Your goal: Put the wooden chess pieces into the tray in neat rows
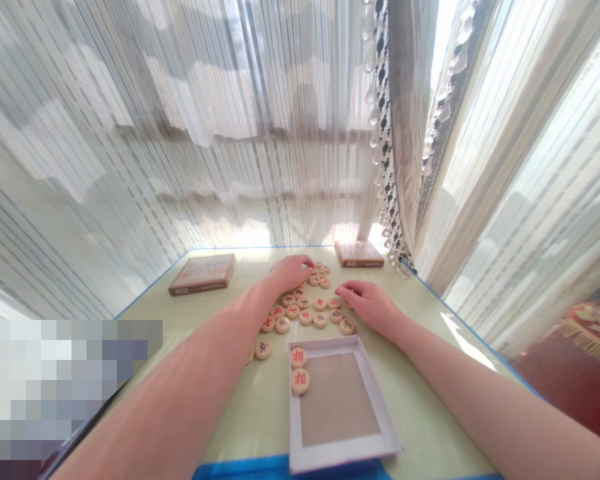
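Round wooden xiangqi pieces (305, 317) with red or black characters lie loosely grouped on the table. My left hand (293, 272) reaches over the far side of the group, fingers curled downward at the pieces; whatever lies under its fingertips is hidden. At the group's right edge, my right hand (367, 301) has its fingers stretched and slightly bent, with a piece partly covered beneath it. Nearer to me is a shallow white box tray (294, 427). Two pieces with red characters (300, 381) sit face up inside it, along its left wall.
A flat printed box (203, 273) rests at the back left, and a similar box (359, 254) at the back right. The pale green table (440, 373) has a blue edge. Striped curtains (260, 167) hang behind it, with a beaded trim (386, 173) reaching the back right corner.
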Demonstrator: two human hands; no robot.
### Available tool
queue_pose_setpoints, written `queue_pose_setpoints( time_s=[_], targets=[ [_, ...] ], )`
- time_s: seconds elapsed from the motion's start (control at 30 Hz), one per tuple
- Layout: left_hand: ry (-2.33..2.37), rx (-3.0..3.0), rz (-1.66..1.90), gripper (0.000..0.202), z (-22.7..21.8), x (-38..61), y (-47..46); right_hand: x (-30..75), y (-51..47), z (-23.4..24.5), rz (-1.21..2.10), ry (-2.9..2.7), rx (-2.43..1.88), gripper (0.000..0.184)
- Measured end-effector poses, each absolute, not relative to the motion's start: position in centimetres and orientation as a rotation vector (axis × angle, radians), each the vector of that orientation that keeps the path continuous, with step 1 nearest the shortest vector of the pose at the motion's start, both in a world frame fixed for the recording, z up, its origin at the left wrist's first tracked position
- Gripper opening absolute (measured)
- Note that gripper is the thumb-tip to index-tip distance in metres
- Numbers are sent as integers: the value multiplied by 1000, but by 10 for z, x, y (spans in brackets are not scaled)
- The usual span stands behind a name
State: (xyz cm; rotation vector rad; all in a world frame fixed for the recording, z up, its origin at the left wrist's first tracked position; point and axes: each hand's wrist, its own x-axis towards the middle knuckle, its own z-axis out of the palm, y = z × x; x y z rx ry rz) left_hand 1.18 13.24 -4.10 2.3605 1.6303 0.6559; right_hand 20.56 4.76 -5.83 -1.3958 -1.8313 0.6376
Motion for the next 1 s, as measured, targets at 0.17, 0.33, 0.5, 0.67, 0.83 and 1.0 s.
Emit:
queue_pose_setpoints(
  time_s=[0.17,0.33,0.5,0.67,0.83,1.0],
  targets=[
    [1560,2185,693,21,-36,14,128,206,49,-60,652,-1824,-1382,30],
    [1307,1895,840,28,-25,18,126,207,52,-62,603,-1787,-1354,27],
    [871,1680,637,36,-9,20,116,204,49,-59,464,-1778,-1157,25],
    [649,1601,390,35,-4,19,109,202,43,-55,363,-1828,-1053,21],
    [605,1599,366,36,-5,17,111,202,41,-53,313,-1883,-1052,23],
    [623,1616,317,34,-5,16,109,202,42,-53,245,-1950,-1085,18]
  ],
)
